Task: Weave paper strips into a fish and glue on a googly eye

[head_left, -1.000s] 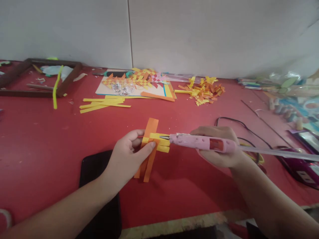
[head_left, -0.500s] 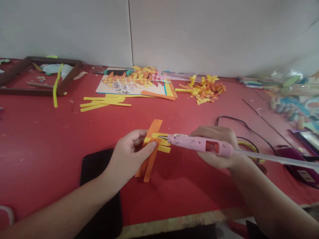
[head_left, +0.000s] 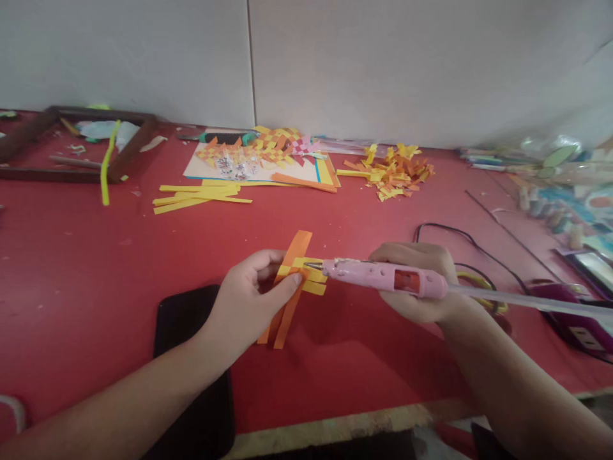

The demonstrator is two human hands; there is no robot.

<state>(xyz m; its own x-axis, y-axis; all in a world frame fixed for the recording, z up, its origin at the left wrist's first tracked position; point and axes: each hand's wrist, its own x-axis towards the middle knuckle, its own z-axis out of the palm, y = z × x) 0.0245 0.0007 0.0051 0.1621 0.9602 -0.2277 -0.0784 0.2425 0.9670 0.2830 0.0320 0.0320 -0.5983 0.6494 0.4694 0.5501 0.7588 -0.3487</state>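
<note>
Between thumb and fingers, my left hand (head_left: pixel 256 287) pinches a small weave of orange and yellow paper strips (head_left: pixel 290 310), held up above the red table. Loose strip ends stick out at the top, bottom and right. My right hand (head_left: pixel 421 275) is closed around a pink hot glue gun (head_left: pixel 378 276) lying sideways in the grip. Its metal nozzle points left and meets the weave near the yellow strips, just beside my left thumb. A clear glue stick (head_left: pixel 517 301) juts out of the gun's back end. The fingers behind the gun are partly hidden.
A black phone-like slab (head_left: pixel 191 383) lies under my left forearm. Yellow paper strips (head_left: pixel 196 197), woven pieces on card (head_left: pixel 258 174) and a heap of cut scraps (head_left: pixel 397 172) lie farther back. A brown frame (head_left: pixel 57 176) is left; a black cord (head_left: pixel 474 239) and purple power strip (head_left: pixel 569 313) are right.
Almost nothing differs. The weave's lower strip ends have tilted slightly to the left, while the glue gun's nozzle stays at the same spot on the paper.
</note>
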